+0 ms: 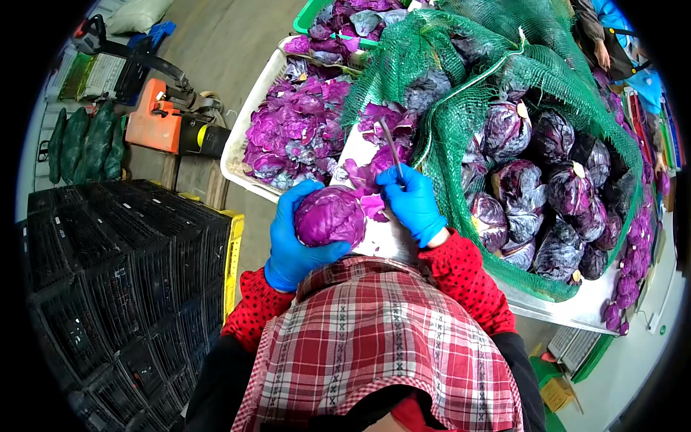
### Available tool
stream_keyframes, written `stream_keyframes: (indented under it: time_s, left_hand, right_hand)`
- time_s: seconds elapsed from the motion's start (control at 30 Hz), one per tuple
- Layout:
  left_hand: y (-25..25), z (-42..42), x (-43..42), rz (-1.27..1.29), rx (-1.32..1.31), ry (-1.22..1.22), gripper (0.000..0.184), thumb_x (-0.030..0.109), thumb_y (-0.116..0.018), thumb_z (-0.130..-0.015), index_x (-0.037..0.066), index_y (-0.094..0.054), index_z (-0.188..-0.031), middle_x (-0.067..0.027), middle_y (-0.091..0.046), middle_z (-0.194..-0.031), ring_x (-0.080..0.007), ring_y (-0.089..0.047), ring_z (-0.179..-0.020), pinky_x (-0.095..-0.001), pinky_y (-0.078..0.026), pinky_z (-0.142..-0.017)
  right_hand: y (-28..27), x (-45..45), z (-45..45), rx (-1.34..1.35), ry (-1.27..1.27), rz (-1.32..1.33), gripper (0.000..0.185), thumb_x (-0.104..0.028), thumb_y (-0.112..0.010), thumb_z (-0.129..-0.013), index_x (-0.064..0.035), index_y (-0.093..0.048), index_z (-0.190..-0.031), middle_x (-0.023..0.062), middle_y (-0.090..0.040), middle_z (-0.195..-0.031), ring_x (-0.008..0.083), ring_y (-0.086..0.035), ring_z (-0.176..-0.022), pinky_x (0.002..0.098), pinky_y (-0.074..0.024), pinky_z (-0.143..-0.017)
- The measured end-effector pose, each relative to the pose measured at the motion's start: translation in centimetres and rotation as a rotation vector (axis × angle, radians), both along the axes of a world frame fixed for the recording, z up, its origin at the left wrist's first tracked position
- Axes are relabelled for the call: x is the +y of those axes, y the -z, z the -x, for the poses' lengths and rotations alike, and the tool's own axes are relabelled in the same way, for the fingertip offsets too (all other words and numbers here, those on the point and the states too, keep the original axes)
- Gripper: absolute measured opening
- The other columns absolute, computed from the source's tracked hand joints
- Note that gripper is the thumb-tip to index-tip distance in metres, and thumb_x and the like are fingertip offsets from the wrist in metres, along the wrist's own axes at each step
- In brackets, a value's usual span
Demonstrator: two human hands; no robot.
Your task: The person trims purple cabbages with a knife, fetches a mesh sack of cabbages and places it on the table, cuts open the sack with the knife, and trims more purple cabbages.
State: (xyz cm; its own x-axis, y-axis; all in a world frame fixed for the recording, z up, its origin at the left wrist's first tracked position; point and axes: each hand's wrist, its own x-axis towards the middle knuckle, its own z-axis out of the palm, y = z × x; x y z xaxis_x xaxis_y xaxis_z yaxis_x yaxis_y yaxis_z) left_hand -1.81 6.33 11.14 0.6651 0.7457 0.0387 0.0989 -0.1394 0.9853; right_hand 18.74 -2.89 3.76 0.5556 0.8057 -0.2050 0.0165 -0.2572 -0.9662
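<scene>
My left hand [299, 234], in a blue glove, is wrapped round the left side of a purple cabbage [331, 217] in front of the apron. To the right of the cabbage, my right hand [412, 204], also gloved in blue, grips a thin knife [391, 144] that points up and away. A loose purple leaf [373, 206] lies between the cabbage and the right hand. A green mesh bag [461, 119] spreads over the table at the right, open, with several purple cabbages [507, 129] inside.
A white bin [234, 162] of purple leaves stands ahead left, with a green crate [306, 16] behind it. Stacked black crates [108, 266] and an orange pallet jack [153, 119] are at the left. Co-workers' hands [602, 54] show at the upper right.
</scene>
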Motion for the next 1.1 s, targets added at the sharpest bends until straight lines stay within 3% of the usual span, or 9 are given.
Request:
stream_keyframes:
  time_s: [0.03, 0.17, 0.23, 0.37, 0.43, 0.47, 0.77, 0.9, 1.1]
  left_hand:
    - [0.1, -0.1, 0.2, -0.007, -0.002, -0.001, 0.098, 0.029, -0.093, -0.055, 0.000, -0.040, -0.133, -0.0148, -0.054, -0.123, -0.0241, -0.057, -0.112, -0.0369, -0.045, -0.100]
    - [-0.1, -0.5, 0.2, -0.063, 0.027, -0.016, 0.097, 0.028, -0.093, -0.055, 0.001, -0.042, -0.132, -0.0139, -0.054, -0.123, -0.0240, -0.056, -0.113, -0.0367, -0.045, -0.100]
    - [0.3, -0.5, 0.2, 0.093, -0.075, -0.077, 0.092, 0.026, -0.093, -0.056, 0.002, -0.043, -0.130, -0.0126, -0.054, -0.122, -0.0231, -0.055, -0.113, -0.0362, -0.044, -0.101]
    - [-0.3, -0.9, 0.7, 0.356, -0.157, -0.223, 0.080, 0.018, -0.089, -0.062, 0.002, -0.046, -0.128, -0.0108, -0.054, -0.121, -0.0222, -0.055, -0.112, -0.0361, -0.045, -0.100]
    - [-0.3, -1.1, 0.2, 0.258, -0.116, -0.216, 0.076, 0.013, -0.086, -0.064, 0.003, -0.046, -0.128, -0.0108, -0.054, -0.121, -0.0225, -0.055, -0.111, -0.0360, -0.046, -0.099]
    - [-0.4, -1.4, 0.0, 0.290, -0.118, -0.230, 0.076, 0.013, -0.086, -0.064, 0.003, -0.046, -0.128, -0.0109, -0.054, -0.121, -0.0223, -0.056, -0.111, -0.0358, -0.046, -0.098]
    - [-0.8, -3.0, -0.6, 0.214, -0.118, -0.295, 0.070, 0.008, -0.085, -0.067, 0.003, -0.046, -0.125, -0.0103, -0.055, -0.118, -0.0208, -0.056, -0.108, -0.0345, -0.047, -0.097]
    - [-1.6, -3.1, -0.6, 0.311, -0.101, -0.310, 0.066, 0.005, -0.082, -0.069, 0.003, -0.046, -0.124, -0.0103, -0.055, -0.116, -0.0203, -0.057, -0.107, -0.0343, -0.047, -0.097]
    - [-1.5, -3.6, -0.5, 0.420, -0.180, -0.379, 0.062, 0.004, -0.079, -0.071, 0.002, -0.047, -0.124, -0.0098, -0.056, -0.116, -0.0205, -0.056, -0.108, -0.0343, -0.046, -0.097]
  right_hand:
    - [-2.2, -0.1, -0.1, 0.264, -0.037, -0.010, 0.015, -0.011, -0.062, -0.087, -0.0001, -0.067, -0.096, 0.0108, -0.068, -0.077, 0.0128, -0.062, -0.066, 0.0301, -0.0502, -0.060]
    - [-7.6, -0.5, 0.7, -0.198, -0.335, -0.085, 0.030, -0.021, -0.072, -0.083, -0.0011, -0.067, -0.104, 0.0100, -0.069, -0.081, 0.0142, -0.063, -0.070, 0.0296, -0.0515, -0.065]
    - [-6.2, -0.5, 0.1, 0.192, -0.263, -0.064, 0.026, -0.019, -0.072, -0.082, -0.0012, -0.067, -0.100, 0.0110, -0.068, -0.078, 0.0152, -0.064, -0.068, 0.0313, -0.0521, -0.063]
    - [-3.8, -0.8, -0.8, -0.178, -0.080, 0.006, 0.033, -0.020, -0.074, -0.079, -0.0024, -0.065, -0.106, 0.0150, -0.069, -0.087, 0.0271, -0.068, -0.072, 0.0365, -0.0542, -0.066]
    - [-9.6, -0.7, 1.3, -0.319, -0.216, -0.115, 0.045, -0.015, -0.076, -0.077, 0.0009, -0.061, -0.117, 0.0165, -0.068, -0.095, 0.0194, -0.067, -0.081, 0.0298, -0.0531, -0.073]
    - [-8.9, -0.5, 2.0, -0.506, -0.218, -0.279, 0.053, -0.019, -0.078, -0.075, -0.0001, -0.059, -0.121, 0.0184, -0.067, -0.097, 0.0254, -0.069, -0.079, 0.0330, -0.0543, -0.070]
    - [-7.1, -0.2, 1.9, -0.674, -0.169, -0.202, 0.040, -0.014, -0.073, -0.075, -0.0048, -0.064, -0.113, 0.0143, -0.065, -0.084, 0.0290, -0.064, -0.064, 0.0356, -0.0514, -0.058]
    - [-8.6, 0.4, 0.8, -0.402, -0.170, -0.217, 0.043, -0.012, -0.071, -0.076, -0.0061, -0.063, -0.119, 0.0126, -0.063, -0.077, 0.0268, -0.062, -0.061, 0.0349, -0.0494, -0.057]
    - [-9.0, -0.7, 1.1, -0.729, -0.330, -0.174, 0.041, -0.018, -0.070, -0.076, -0.0082, -0.059, -0.114, 0.0102, -0.060, -0.086, 0.0299, -0.063, -0.066, 0.0392, -0.0499, -0.055]
